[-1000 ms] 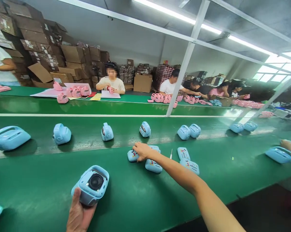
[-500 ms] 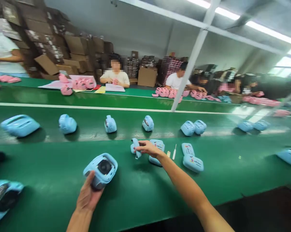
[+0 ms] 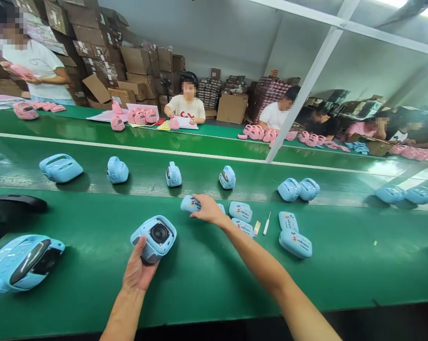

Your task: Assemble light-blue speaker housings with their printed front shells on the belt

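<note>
My left hand [image 3: 138,271] grips a light blue speaker housing [image 3: 148,249] from below, thumb on its near side. The open end faces up and shows a round black speaker cone [image 3: 159,233]. Farther off, my right hand [image 3: 209,209] pinches a light blue printed cover [image 3: 189,203] just above the green belt. Close beside that hand lie more blue covers [image 3: 241,211] with cartoon print, some partly hidden by my wrist. A white-handled screwdriver [image 3: 267,224] and a small pale yellow piece [image 3: 257,228] lie to their right, then two overlapping printed covers [image 3: 295,243].
Several blue speakers [image 3: 117,169] stand in a row on the strip beyond. A large blue speaker [image 3: 24,263] and a black object [image 3: 15,208] are at left. Across the line, co-workers [image 3: 186,104] sit or stand among pink parts. A white post [image 3: 306,85] slants up there.
The view has shifted left. My right hand has turned the cover, so its printed face now shows instead of its edge. The left hand still holds the speaker housing.
</note>
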The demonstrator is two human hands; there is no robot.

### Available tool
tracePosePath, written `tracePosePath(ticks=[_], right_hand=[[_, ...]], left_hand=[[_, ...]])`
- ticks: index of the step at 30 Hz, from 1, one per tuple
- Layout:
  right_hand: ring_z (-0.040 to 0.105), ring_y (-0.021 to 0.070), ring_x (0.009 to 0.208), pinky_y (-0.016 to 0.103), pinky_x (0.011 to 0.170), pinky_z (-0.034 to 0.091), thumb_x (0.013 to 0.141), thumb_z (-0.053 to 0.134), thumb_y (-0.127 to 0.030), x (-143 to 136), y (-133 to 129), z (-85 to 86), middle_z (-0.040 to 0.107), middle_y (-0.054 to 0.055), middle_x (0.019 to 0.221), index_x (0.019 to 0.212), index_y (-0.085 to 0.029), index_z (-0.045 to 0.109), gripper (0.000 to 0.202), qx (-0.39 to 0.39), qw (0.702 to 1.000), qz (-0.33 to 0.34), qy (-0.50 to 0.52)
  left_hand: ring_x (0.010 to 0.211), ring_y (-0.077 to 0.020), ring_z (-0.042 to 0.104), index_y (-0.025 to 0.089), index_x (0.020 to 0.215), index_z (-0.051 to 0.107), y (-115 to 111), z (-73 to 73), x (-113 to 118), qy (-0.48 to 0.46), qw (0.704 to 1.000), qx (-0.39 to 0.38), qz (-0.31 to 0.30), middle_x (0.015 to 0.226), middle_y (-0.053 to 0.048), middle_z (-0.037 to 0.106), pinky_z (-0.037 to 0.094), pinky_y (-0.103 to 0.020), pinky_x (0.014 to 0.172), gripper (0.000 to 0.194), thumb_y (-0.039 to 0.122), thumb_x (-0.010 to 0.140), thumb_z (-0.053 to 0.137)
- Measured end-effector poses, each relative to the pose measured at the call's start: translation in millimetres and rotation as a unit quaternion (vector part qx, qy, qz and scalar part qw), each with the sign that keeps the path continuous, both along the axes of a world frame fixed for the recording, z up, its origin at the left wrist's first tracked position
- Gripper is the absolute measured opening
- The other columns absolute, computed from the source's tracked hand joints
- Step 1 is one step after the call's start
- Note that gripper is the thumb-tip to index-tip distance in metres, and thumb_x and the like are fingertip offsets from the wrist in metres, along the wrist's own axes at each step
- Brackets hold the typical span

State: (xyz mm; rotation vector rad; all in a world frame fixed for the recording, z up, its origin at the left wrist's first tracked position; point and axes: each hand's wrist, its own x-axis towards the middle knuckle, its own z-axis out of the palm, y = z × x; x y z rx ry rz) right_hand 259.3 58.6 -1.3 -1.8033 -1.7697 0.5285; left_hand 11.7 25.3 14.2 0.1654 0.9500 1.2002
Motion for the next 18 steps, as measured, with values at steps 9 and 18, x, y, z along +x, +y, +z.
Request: tracePosePath(ticks=[9,18], right_hand=[[0.063,0.035,0.122,0.042,0.101,0.05,0.063,0.092,-0.03,-25,42,14.4,0.071,0.013,0.127,0.137,-0.022,0.064,0.079,-0.066,0.994,0.074,-0.054],[0.071,0.0268,0.106,0.04,0.088,0.06,0.081,0.075,-0.053,-64,-23,5.1,0.076,0.01,0.115,0.138,-0.021,0.063,0.067,-0.062,0.942,0.094,0.317]], left_hand=[[0.079,-0.0137,0.076,0.017,0.126,0.068,-1,-2.4,-32,0.005,0.999,0.013,0.038,0.096,-0.006,0.08,0.062,-0.031,0.09,0.036,0.004,0.096,0.053],[0.083,-0.0146,0.072,0.027,0.126,0.066,1,-17.0,-20,0.056,0.995,0.08,-0.006,0.112,-0.002,0.075,0.061,-0.024,0.075,0.055,0.016,0.075,0.084]])
